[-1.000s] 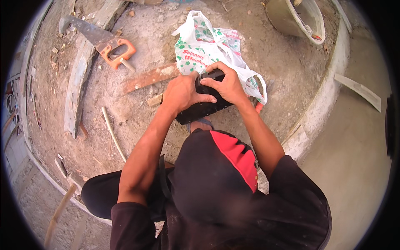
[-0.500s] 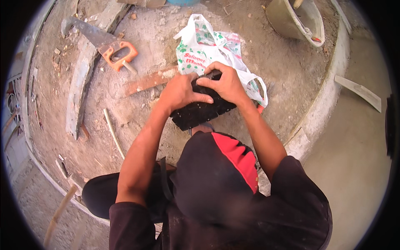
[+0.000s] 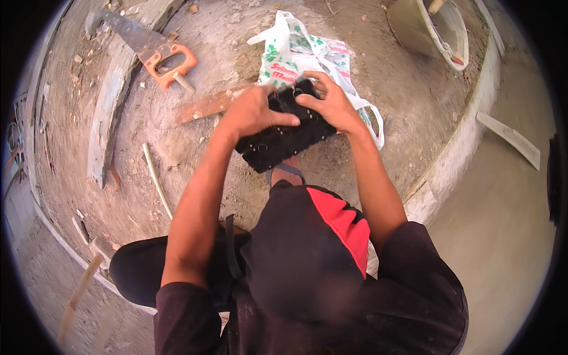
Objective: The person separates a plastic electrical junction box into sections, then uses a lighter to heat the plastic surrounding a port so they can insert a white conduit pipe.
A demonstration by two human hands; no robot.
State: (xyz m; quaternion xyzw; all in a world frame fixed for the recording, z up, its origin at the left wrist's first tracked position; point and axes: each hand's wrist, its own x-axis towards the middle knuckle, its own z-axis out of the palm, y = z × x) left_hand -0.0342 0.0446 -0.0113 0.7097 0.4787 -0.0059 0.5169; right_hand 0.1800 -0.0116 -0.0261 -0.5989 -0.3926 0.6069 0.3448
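Between my hands is a black rectangular block (image 3: 287,142), apparently plastic, with round marks and small pale spots on its faces; its exact kind I cannot make out. My left hand (image 3: 251,113) grips its left side, thumb laid across the upper face. On the far right corner my right hand (image 3: 332,105) has its thumb on top and fingers curled around the edge. The block is tilted above my sandalled foot (image 3: 287,176). Just beyond it lies a white plastic bag (image 3: 296,62) with green and red print, partly hidden by my hands.
A handsaw (image 3: 151,50) with an orange handle lies far left, across a weathered plank (image 3: 112,118). A reddish wood strip (image 3: 204,106) and a thin pale stick (image 3: 157,180) rest on the dirt. At far right stands a bucket (image 3: 414,29), near a curved concrete edge (image 3: 455,148).
The block has tipped so that more of its upper face shows, and it sits slightly farther away. My right fingers have shifted along its far edge. My view has moved a little.
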